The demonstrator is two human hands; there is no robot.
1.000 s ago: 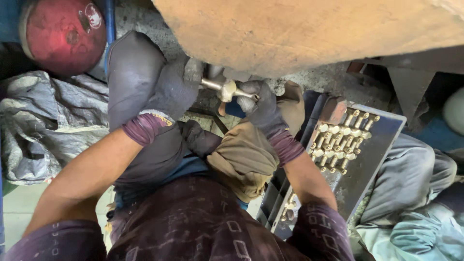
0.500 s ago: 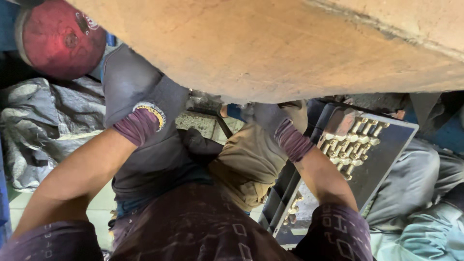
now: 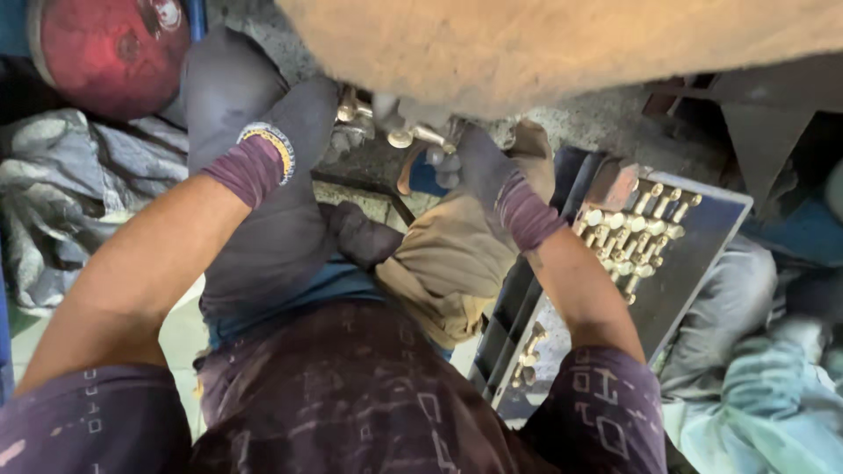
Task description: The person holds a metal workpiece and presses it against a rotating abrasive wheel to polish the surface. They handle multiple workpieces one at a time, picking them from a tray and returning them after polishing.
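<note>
Both my hands wear dark grey gloves with maroon cuffs. My left hand point(image 3: 299, 114) reaches up under a large tan surface point(image 3: 562, 44) that fills the top of the view, its fingers closed near a brass-coloured bolt point(image 3: 351, 110). My right hand point(image 3: 479, 162) is closed around a second bolt with a round head point(image 3: 413, 136) just below that surface. The fingertips of both hands are partly hidden by the surface's edge.
A dark metal tray point(image 3: 702, 237) at the right holds several brass bolts in rows. A tan cloth point(image 3: 448, 254) lies over my knee. A red round object point(image 3: 105, 53) sits top left, with grey rags point(image 3: 53, 202) beside it and pale cloth point(image 3: 773, 386) bottom right.
The tan surface has moved back up in the view, uncovering my hands and the bolts. Both hands are again visible under its edge.
</note>
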